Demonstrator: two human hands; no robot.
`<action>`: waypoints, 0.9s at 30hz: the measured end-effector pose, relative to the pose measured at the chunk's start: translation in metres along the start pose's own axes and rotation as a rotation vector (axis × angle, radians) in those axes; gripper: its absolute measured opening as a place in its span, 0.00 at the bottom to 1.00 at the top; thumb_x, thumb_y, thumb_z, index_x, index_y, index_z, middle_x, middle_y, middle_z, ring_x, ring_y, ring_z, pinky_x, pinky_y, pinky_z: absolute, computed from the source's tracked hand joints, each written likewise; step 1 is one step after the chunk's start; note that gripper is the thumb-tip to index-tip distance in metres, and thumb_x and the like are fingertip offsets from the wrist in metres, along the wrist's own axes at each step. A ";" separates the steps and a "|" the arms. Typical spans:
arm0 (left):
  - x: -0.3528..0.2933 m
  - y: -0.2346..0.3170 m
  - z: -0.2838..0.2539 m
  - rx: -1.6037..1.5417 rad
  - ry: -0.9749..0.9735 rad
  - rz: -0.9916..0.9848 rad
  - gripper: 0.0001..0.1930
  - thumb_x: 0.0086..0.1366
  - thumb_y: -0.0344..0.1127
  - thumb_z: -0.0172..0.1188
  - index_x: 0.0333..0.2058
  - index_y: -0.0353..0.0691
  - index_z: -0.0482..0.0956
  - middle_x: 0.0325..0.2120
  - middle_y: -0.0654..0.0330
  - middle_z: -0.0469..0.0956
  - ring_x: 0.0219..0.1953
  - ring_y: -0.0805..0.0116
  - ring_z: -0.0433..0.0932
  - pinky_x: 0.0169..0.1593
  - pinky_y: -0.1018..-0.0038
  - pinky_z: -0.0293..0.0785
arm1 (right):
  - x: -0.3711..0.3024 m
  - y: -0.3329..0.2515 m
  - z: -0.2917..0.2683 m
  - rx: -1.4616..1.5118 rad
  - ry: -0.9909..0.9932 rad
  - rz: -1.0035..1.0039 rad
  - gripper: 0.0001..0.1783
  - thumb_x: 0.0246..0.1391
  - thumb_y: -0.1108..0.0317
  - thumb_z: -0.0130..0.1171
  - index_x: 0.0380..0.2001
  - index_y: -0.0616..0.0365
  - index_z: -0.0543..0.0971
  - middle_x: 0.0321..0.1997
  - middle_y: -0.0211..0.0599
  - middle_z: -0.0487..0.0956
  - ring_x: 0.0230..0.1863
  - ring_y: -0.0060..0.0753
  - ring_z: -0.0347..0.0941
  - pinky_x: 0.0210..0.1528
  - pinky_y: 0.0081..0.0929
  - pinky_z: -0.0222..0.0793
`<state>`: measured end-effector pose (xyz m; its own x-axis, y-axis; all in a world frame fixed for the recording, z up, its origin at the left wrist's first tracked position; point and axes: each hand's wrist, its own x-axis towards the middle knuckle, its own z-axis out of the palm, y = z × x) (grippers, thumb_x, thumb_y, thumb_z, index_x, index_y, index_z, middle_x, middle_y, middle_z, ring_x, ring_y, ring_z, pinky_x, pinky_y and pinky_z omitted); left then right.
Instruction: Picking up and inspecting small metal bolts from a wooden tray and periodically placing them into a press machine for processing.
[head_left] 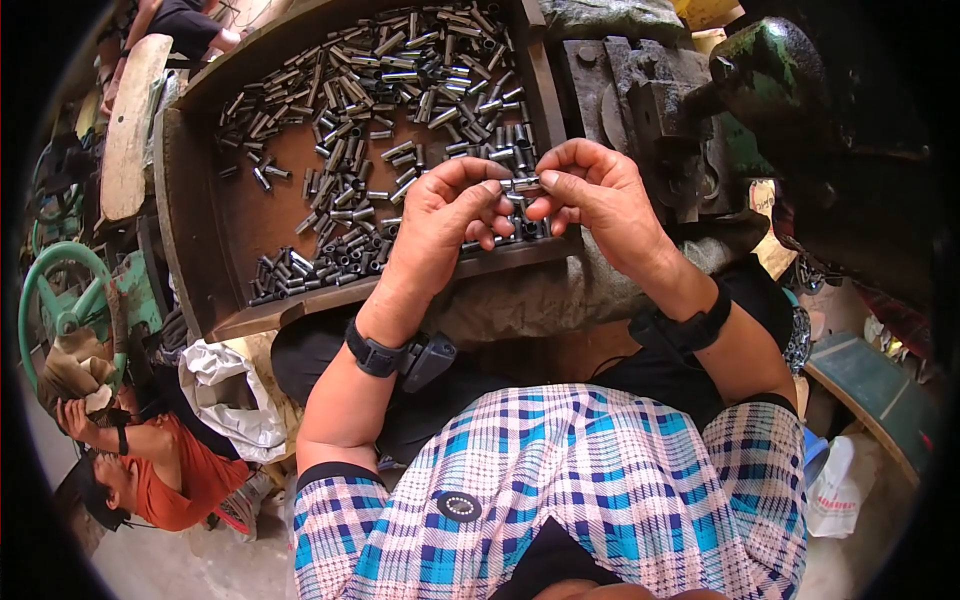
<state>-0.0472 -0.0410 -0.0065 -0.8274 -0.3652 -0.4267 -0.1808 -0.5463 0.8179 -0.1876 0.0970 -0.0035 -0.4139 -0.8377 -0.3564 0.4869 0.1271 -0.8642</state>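
Observation:
Between both hands I hold a small shiny metal tube [520, 185], lying level over the front right part of a wooden tray [270, 318]. My left hand [448, 205] pinches one end with thumb and forefinger, its other fingers curled below. The opposite end sits in the pinch of my right hand [597, 190]. Many similar short metal tubes [350, 160] lie loose in the tray, heaped toward its back and right and along the front. Part of the held tube is hidden by my fingertips.
To the right of the tray stands a dark, greasy machine [770, 90]. Brown cloth [520, 300] hangs below the tray's front edge. At the left, a co-worker in an orange shirt [180, 475] is beside a green handwheel [65, 310]. A white sack [235, 400] is nearby.

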 end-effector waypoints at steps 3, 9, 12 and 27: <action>-0.001 0.000 0.001 -0.004 -0.014 0.006 0.10 0.64 0.32 0.54 0.42 0.33 0.74 0.26 0.58 0.78 0.24 0.75 0.79 0.24 0.85 0.73 | 0.000 0.002 -0.002 0.033 0.003 -0.002 0.08 0.57 0.72 0.53 0.37 0.66 0.72 0.29 0.35 0.77 0.30 0.23 0.78 0.25 0.13 0.73; -0.001 -0.002 0.002 0.017 -0.020 0.034 0.11 0.64 0.32 0.54 0.42 0.32 0.73 0.28 0.57 0.79 0.24 0.75 0.79 0.23 0.86 0.72 | -0.001 0.000 0.000 0.071 0.024 -0.005 0.08 0.57 0.72 0.54 0.37 0.66 0.72 0.30 0.36 0.77 0.30 0.23 0.78 0.26 0.14 0.73; -0.001 -0.002 0.003 0.070 -0.023 0.035 0.12 0.65 0.33 0.54 0.43 0.32 0.73 0.28 0.58 0.80 0.24 0.76 0.79 0.22 0.86 0.72 | 0.000 0.001 -0.001 0.073 0.016 -0.005 0.08 0.57 0.72 0.54 0.37 0.66 0.72 0.29 0.36 0.77 0.31 0.25 0.79 0.26 0.14 0.73; -0.009 -0.009 0.015 1.111 0.012 0.802 0.18 0.57 0.26 0.61 0.47 0.32 0.73 0.34 0.48 0.79 0.33 0.57 0.81 0.33 0.71 0.78 | 0.002 -0.009 -0.009 0.059 -0.172 0.187 0.12 0.52 0.71 0.60 0.37 0.64 0.72 0.26 0.34 0.78 0.23 0.19 0.77 0.19 0.11 0.69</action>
<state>-0.0463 -0.0217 -0.0047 -0.9026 -0.3013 0.3074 0.0091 0.7006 0.7135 -0.2000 0.0994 0.0007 -0.1778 -0.8812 -0.4381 0.5885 0.2616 -0.7650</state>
